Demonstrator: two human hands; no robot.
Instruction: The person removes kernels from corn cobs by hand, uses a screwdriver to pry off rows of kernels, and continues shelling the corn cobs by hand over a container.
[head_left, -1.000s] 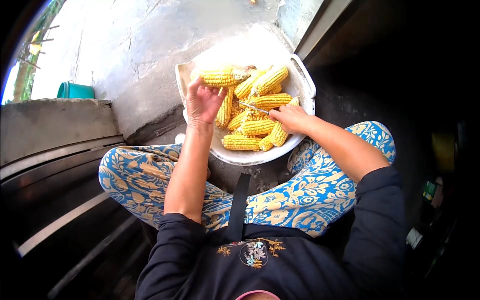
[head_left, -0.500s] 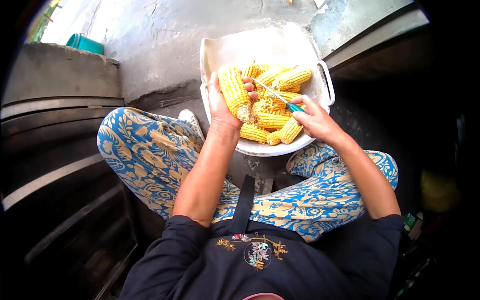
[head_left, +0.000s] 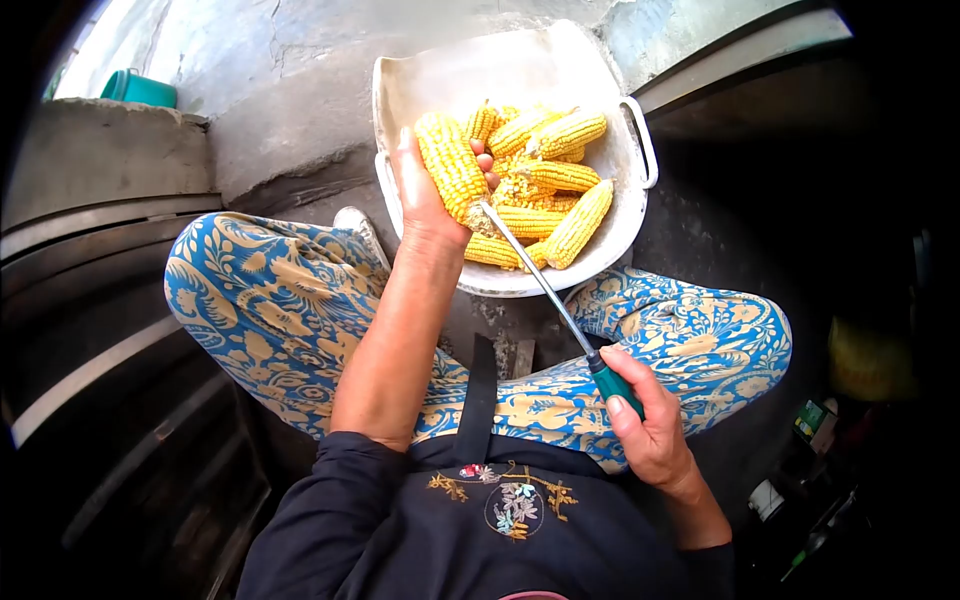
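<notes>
My left hand (head_left: pixel 428 205) is wrapped round a yellow corn cob (head_left: pixel 450 165), its pale butt end pointing down toward me. In my right hand (head_left: pixel 655 425) is a screwdriver (head_left: pixel 548 290) with a green and black handle and a long metal shaft. Its tip is at the butt end of the held cob; whether it has gone in I cannot tell. Beneath and beyond the cob, a white plastic tub (head_left: pixel 430 85) holds several more husked cobs (head_left: pixel 580 225), lying in a heap on its near side.
Beyond a low concrete ledge (head_left: pixel 110 155) at the upper left stands a green bucket (head_left: pixel 140 88). My legs in patterned trousers (head_left: pixel 280 300) flank the near side of the tub. A metal rail (head_left: pixel 745 60) runs along the upper right.
My right hand has drawn back toward my body, and the screwdriver's tip has moved down to the cob's butt end. My left hand still grips the same cob.
</notes>
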